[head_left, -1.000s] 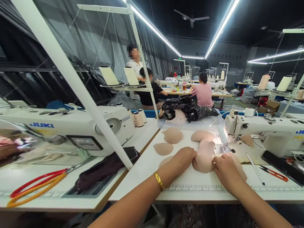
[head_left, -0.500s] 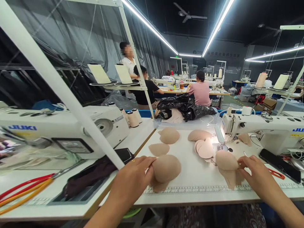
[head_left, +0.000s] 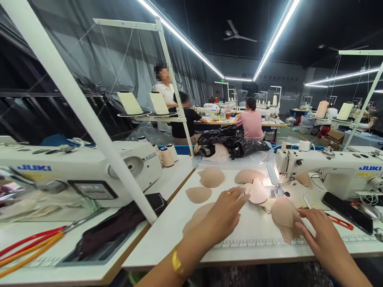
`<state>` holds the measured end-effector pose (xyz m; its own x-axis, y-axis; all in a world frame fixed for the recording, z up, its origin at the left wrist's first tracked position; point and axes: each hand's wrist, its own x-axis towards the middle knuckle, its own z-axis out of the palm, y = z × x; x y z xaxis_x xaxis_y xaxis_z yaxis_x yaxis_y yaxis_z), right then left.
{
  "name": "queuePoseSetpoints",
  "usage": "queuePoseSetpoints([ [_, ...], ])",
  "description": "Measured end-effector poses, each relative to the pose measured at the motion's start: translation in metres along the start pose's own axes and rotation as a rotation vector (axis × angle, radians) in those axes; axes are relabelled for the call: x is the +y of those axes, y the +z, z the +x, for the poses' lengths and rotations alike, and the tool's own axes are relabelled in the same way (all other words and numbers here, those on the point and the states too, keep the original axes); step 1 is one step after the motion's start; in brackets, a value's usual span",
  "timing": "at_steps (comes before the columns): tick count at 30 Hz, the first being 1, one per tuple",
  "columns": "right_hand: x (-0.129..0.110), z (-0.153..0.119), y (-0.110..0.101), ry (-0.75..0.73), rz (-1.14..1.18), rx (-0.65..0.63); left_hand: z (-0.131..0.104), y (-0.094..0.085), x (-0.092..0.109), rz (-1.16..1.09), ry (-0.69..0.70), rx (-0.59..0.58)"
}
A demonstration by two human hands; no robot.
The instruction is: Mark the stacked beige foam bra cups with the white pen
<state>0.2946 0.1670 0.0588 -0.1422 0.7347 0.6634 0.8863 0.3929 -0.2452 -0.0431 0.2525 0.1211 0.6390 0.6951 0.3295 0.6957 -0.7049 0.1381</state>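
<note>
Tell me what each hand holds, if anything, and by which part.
The left hand shows nothing held, beside the pale pink pieces. The right hand is at the right edge of the beige cup; whether it grips cannot be told.

"JUKI" marks the left machine (head_left: pixel 68 159) and right machine (head_left: pixel 338 163), "YING" the back wall (head_left: pixel 277 69).

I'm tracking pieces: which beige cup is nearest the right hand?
The cup just left of the right hand, with fabric poking out beneath; other cups lie farther left.
</note>
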Motion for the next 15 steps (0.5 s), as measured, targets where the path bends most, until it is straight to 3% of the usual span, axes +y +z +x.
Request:
queuePoseSetpoints([
  [3,-0.012,-0.004,0.0,-0.028,0.06,0.009,0.052,0.022,0.013,-0.141,-0.06,-0.097],
  [6,-0.017,-0.008,-0.004,-0.047,0.121,-0.015,0.073,0.029,0.015,-0.204,-0.136,-0.074],
  [8,-0.02,-0.009,-0.006,-0.02,0.178,-0.031,0.066,0.023,0.015,-0.27,-0.194,-0.009],
  [11,-0.032,-0.002,-0.006,0.104,0.311,-0.067,0.037,0.008,0.016,-0.449,-0.287,0.084],
  [15,-0.061,0.016,0.007,0.285,0.563,-0.178,-0.001,0.0,0.03,-1.226,-0.402,0.158],
])
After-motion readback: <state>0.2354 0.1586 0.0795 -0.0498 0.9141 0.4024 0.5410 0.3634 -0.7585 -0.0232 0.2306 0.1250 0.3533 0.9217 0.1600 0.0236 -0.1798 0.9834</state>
